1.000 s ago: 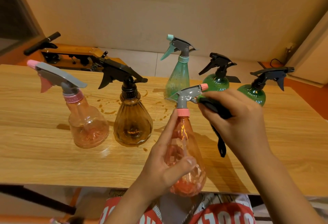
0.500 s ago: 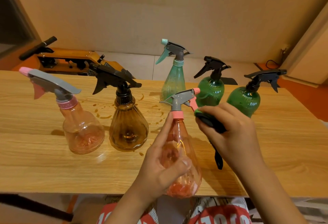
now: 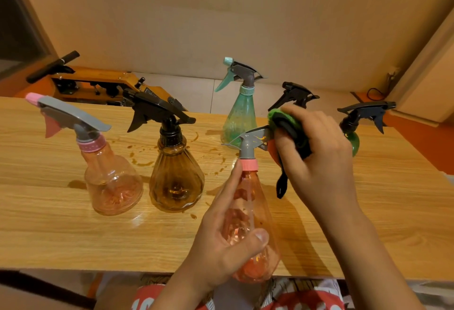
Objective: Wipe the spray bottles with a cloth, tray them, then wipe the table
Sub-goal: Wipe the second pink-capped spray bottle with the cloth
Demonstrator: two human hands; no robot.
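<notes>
Wooden table [image 3: 49, 223], pink bottle [image 3: 113, 186], amber bottle [image 3: 177, 181], teal bottle [image 3: 239, 118], green bottle [image 3: 353, 142], brown drips [image 3: 141, 162]

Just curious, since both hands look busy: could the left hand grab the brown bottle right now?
Probably not yet: the left hand grips the orange bottle. The brown bottle stands close beside it, nothing between.

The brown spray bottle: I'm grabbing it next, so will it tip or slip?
Probably light: the brown spray bottle looks nearly empty. Its wide base should resist tipping. Brown droplets on the table beside it suggest a wet, slippery surface.
</notes>
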